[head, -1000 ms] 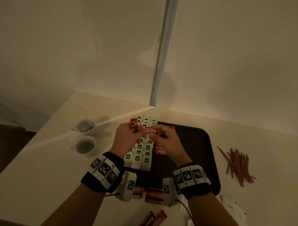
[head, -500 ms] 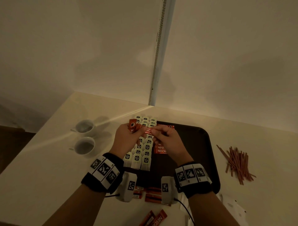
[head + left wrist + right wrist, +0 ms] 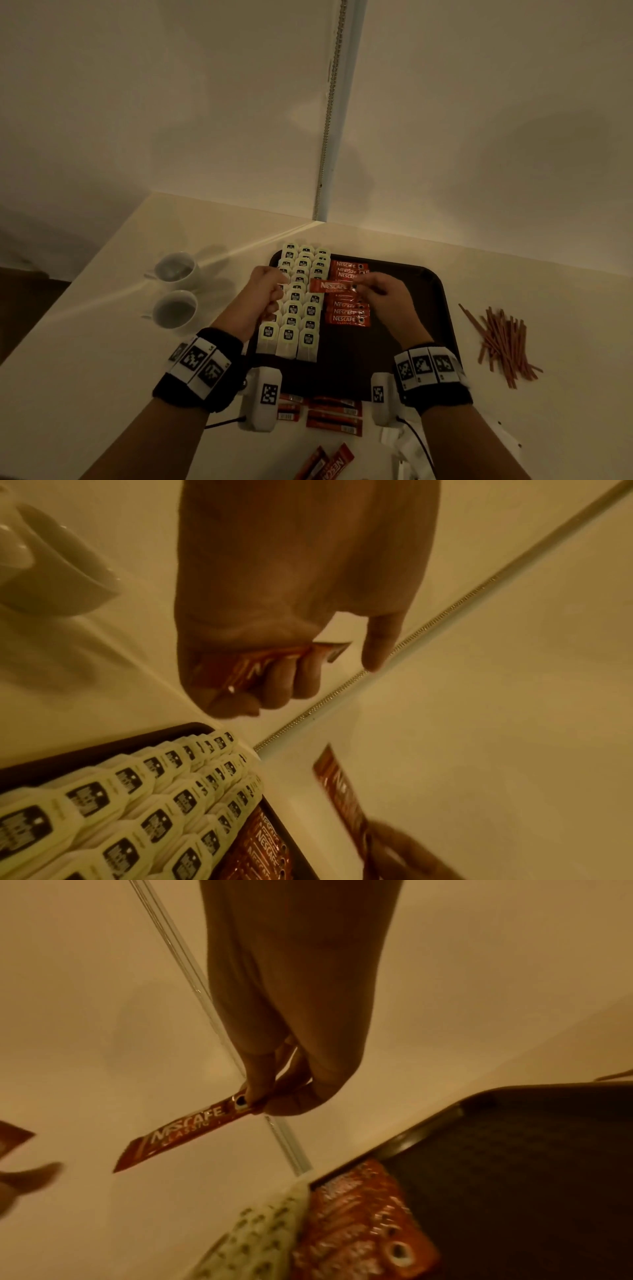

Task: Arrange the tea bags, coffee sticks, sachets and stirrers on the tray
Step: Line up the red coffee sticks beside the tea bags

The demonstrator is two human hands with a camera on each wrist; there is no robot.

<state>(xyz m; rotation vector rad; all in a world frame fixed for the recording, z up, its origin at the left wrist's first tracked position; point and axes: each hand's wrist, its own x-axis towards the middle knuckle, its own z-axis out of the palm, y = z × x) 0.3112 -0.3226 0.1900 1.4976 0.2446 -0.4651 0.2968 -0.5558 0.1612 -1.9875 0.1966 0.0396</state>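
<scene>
While your right hand [image 3: 387, 294] pinches one Nescafe stick [image 3: 334, 286] by its end above the tray [image 3: 424, 308], your left hand [image 3: 265, 291] curls around more sticks [image 3: 253, 666] over the tea bag rows [image 3: 298, 308] along the tray's left edge.

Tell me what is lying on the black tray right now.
On the tray: three overlapping columns of tea bags on its left, a column of coffee sticks beside them. The right hand covers part of that column; the rest is bare.
</scene>
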